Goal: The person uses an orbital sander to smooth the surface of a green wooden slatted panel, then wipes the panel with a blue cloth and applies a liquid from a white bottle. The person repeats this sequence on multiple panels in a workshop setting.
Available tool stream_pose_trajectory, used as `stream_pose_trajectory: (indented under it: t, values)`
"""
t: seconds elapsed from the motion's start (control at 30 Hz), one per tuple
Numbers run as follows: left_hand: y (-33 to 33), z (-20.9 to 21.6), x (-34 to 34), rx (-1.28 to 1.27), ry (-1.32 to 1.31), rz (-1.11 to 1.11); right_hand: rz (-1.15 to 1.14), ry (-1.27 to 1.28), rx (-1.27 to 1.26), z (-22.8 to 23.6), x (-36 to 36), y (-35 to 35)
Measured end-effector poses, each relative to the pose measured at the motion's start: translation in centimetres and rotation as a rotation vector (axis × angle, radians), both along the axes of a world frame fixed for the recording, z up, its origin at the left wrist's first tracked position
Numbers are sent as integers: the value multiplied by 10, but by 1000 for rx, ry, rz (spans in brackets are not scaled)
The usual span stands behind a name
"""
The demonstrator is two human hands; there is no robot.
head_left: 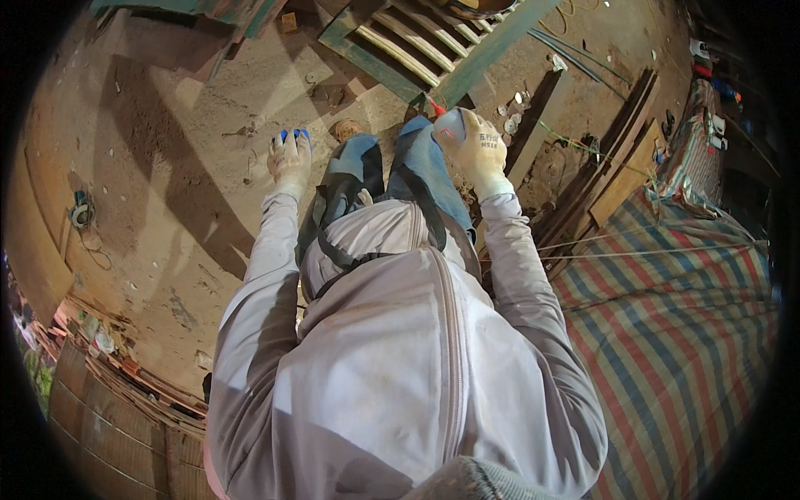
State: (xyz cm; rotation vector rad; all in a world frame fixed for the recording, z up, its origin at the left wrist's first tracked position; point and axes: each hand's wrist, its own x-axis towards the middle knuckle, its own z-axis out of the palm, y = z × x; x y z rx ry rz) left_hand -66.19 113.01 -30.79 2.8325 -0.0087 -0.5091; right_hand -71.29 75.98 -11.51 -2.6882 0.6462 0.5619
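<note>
I look straight down my own grey zip jacket and blue jeans onto a dirt floor. My left hand, in a white glove with blue fingertips, hangs beside my left leg with fingers spread and nothing in it. My right hand, in the same kind of glove, is raised over my right knee with its fingers curled. A small red-tipped tool pokes out of its grip; the rest of the tool is hidden by the glove.
A green wooden frame with pale slats lies just ahead of my feet. Dark planks lean at the right beside a striped tarp. A small round object lies near my feet, a wire coil lies left, and woven panels fill the lower left.
</note>
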Motion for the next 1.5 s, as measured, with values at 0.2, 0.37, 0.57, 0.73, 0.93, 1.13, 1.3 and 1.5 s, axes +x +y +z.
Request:
stream_pose_trajectory:
  t: [0.2, 0.37, 0.57, 0.73, 0.93, 1.13, 1.3, 1.5]
  values:
    - [4, 6, -4, 27, 69, 82, 79, -27, 200, 2, 6, 25]
    - [22, 0, -9, -19, 90, 57, 72, -116, 225, -7, 51, 60]
    - [29, 18, -9, -2, 130, 56, 92, -32, 155, -18, 107, 77]
    - [46, 28, -14, 5, 175, 29, 29, 164, 145, 0, 140, 85]
    - [71, 6, -28, 189, 65, -316, 4, 124, 117, -6, 142, 86]
    - [62, 10, -20, 141, 24, -311, 99, 151, 118, -5, 139, 89]
    - [41, 23, -2, -60, 226, 89, 163, 192, 169, 5, 132, 97]
    - [79, -62, -18, -76, 158, 55, 52, 147, 143, 10, 137, 98]
